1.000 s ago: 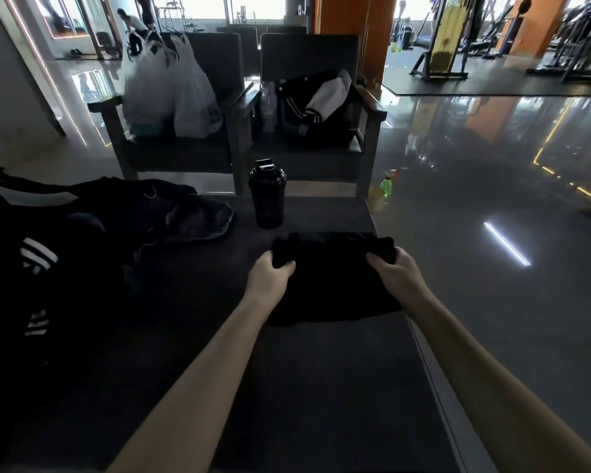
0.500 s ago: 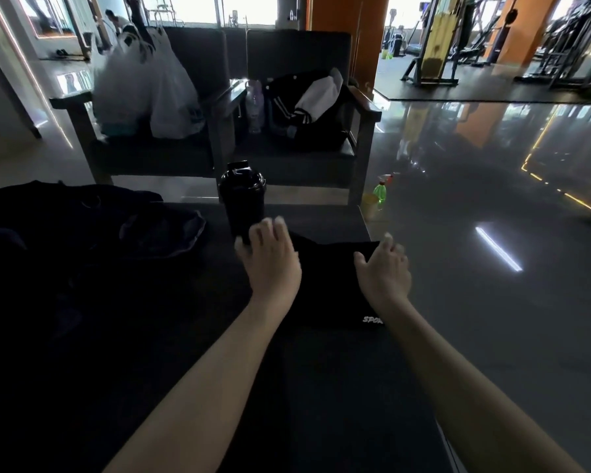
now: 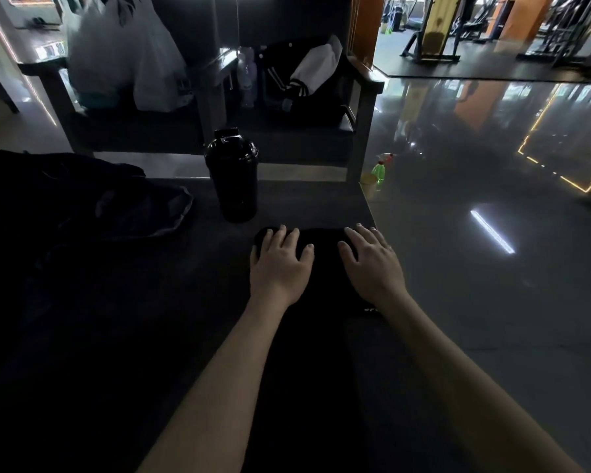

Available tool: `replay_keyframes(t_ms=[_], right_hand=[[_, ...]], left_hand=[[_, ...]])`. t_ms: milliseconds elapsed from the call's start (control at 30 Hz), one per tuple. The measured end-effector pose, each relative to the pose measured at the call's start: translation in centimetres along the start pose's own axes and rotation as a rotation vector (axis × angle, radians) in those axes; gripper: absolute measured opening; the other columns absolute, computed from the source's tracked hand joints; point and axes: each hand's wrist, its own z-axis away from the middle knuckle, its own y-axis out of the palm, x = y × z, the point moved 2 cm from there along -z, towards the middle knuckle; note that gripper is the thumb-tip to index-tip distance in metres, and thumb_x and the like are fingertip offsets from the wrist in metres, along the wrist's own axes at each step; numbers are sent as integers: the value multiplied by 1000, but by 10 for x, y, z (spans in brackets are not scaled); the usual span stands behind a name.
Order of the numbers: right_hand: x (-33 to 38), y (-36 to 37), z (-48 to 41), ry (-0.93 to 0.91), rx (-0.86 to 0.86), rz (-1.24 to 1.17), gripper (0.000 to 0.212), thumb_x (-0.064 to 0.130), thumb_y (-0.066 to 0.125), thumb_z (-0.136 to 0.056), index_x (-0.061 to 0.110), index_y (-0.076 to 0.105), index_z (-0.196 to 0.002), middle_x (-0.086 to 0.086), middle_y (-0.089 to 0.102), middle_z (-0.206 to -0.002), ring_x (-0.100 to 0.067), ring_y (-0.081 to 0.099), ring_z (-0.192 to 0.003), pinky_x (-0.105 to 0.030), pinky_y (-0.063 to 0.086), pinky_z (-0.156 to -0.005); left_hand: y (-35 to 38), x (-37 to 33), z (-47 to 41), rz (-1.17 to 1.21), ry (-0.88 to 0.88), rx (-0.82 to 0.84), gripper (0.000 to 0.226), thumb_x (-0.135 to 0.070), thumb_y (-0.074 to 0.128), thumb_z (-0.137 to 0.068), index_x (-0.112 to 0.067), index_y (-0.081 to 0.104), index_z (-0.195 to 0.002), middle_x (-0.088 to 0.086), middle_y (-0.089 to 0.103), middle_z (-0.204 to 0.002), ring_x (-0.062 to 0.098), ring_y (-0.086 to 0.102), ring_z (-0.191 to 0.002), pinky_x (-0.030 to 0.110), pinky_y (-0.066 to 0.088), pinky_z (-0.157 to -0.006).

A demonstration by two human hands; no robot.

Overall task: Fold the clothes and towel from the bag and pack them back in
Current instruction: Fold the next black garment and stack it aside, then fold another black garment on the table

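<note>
Both hands lie flat, palms down and fingers spread, on a folded black garment [image 3: 325,242] by the table's [image 3: 304,199] right edge, toward its far right corner. The left hand [image 3: 280,264] presses its left half and the right hand [image 3: 372,264] its right half, with a gap between them. Just beyond the garment a black shaker [image 3: 232,175] stands upright near the far edge. A dark heap [image 3: 116,199], bag or clothes, too dim to tell apart, fills the far left corner. Beyond the table, a green bottle [image 3: 377,170] stands on the floor and white bags [image 3: 127,63] sit on a chair [image 3: 362,97].
</note>
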Motion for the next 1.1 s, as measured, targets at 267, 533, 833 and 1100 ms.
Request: replay_keyframes(t_ms=[267,533,833,1100], right_hand=[[28,-23,17,39,65,262,55,45,22,-101,23,13,-151,2,7,-159,-22,-4,-147,-52,-2,-114],[101,-29,99,-226,-34,67,47,23,42,-98,17,34,-145,-1,21,-157,-15,11,-146,-40,3,-117],[190,27,189,-310,404,-109,42,29,42,-99,18,43,-140,-2,32,-152,-19,27,-140,-38,22,-115],[226,66,215,-367,535,136,51,42,37,-99,24,28,-146,-2,13,-158,-21,6,-146,-45,9,-118]], left_hand=[[-19,-5,11,-127,-40,118,59,-51,17,-99,-27,12,-152,-7,3,-160,13,-9,-146,46,-9,-117],[-90,61,109,-86,-56,-152,47,-33,35,-102,-16,36,-145,-1,31,-153,14,17,-145,38,10,-118],[-173,157,216,-321,-266,-304,36,-21,46,-95,-16,54,-130,0,58,-127,18,47,-120,35,37,-99],[-238,232,236,-333,-684,-455,56,-29,57,-91,-7,36,-138,17,40,-139,34,35,-130,49,32,-103]])
